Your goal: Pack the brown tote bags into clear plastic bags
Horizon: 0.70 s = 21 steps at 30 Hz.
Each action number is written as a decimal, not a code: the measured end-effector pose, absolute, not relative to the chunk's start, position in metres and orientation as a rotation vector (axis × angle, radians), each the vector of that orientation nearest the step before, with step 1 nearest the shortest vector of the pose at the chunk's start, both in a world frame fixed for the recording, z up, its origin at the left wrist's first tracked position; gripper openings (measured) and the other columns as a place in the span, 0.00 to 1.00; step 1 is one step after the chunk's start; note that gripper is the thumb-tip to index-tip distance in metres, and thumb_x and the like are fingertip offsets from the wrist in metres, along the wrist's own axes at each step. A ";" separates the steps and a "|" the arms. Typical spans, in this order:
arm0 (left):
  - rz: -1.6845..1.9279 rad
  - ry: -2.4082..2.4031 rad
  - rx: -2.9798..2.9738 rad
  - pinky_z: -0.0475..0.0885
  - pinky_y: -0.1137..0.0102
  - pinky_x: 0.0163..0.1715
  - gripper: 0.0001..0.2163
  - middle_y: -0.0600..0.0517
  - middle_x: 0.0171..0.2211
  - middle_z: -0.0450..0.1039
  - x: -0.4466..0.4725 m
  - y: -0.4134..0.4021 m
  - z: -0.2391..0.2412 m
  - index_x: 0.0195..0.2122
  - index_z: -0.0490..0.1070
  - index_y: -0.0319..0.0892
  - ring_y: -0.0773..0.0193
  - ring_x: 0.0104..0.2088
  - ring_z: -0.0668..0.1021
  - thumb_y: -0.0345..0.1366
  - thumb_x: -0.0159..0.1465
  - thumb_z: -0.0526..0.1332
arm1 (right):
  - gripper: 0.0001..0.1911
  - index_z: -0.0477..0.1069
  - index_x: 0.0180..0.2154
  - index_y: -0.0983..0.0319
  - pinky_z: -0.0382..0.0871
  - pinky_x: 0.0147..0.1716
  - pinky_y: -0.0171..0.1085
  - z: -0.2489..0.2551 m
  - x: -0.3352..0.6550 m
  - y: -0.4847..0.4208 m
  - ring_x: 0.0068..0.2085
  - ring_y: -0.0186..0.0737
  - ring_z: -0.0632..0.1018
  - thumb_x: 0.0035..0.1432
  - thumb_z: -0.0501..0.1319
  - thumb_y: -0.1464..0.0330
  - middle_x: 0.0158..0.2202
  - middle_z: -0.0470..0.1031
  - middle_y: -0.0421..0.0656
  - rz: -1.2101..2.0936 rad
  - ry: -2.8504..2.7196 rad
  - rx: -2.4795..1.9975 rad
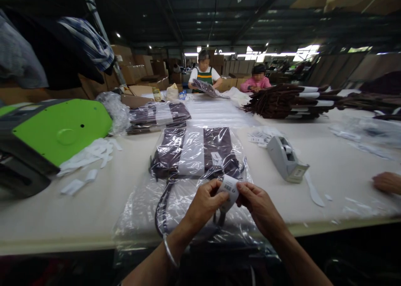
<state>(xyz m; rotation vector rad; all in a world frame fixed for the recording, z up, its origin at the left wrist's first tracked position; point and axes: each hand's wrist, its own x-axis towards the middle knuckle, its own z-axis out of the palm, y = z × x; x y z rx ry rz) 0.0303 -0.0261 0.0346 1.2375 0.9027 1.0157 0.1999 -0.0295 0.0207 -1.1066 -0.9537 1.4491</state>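
Both of my hands hold a white printed label (230,188) with a barcode on it. My left hand (206,201) pinches its left side between thumb and fingers. The label's right edge is between the thumb and fingers of my right hand (256,200). Just below and behind them lies a dark brown bag (166,154) in a clear plastic sleeve (138,206). A pale band wraps the bag's middle, and a small white sticker (216,159) shows on its right part. Its dark strap (161,210) curves toward the table's front edge.
A grey tape dispenser (285,160) and a pile of labels (261,136) stand to the right. At left is a green and grey machine (72,131). Wrapped bags (158,115) and stacked brown pieces (282,102) lie farther back. Two people work opposite; another person's hand (388,182) rests at right.
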 end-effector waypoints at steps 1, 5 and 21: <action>1.028 0.914 1.238 0.68 0.74 0.30 0.07 0.51 0.29 0.74 0.029 -0.027 0.034 0.33 0.73 0.38 0.66 0.29 0.74 0.37 0.59 0.64 | 0.22 0.74 0.26 0.65 0.61 0.26 0.32 0.021 0.198 -0.030 0.24 0.31 0.67 0.49 0.71 0.51 0.21 0.70 0.39 1.475 -0.963 -1.105; 1.061 0.961 1.293 0.69 0.72 0.30 0.09 0.51 0.29 0.74 0.021 -0.027 0.026 0.33 0.73 0.38 0.64 0.30 0.75 0.40 0.60 0.65 | 0.22 0.72 0.25 0.64 0.61 0.27 0.33 0.024 0.192 -0.031 0.25 0.31 0.67 0.51 0.69 0.50 0.21 0.69 0.38 1.490 -1.045 -1.118; 1.029 0.865 0.897 0.67 0.75 0.27 0.22 0.49 0.28 0.76 0.003 -0.026 -0.003 0.40 0.76 0.35 0.68 0.25 0.74 0.52 0.59 0.66 | 0.21 0.78 0.39 0.61 0.71 0.34 0.36 0.035 0.180 -0.039 0.33 0.38 0.76 0.49 0.71 0.52 0.32 0.78 0.43 1.347 -1.182 -1.163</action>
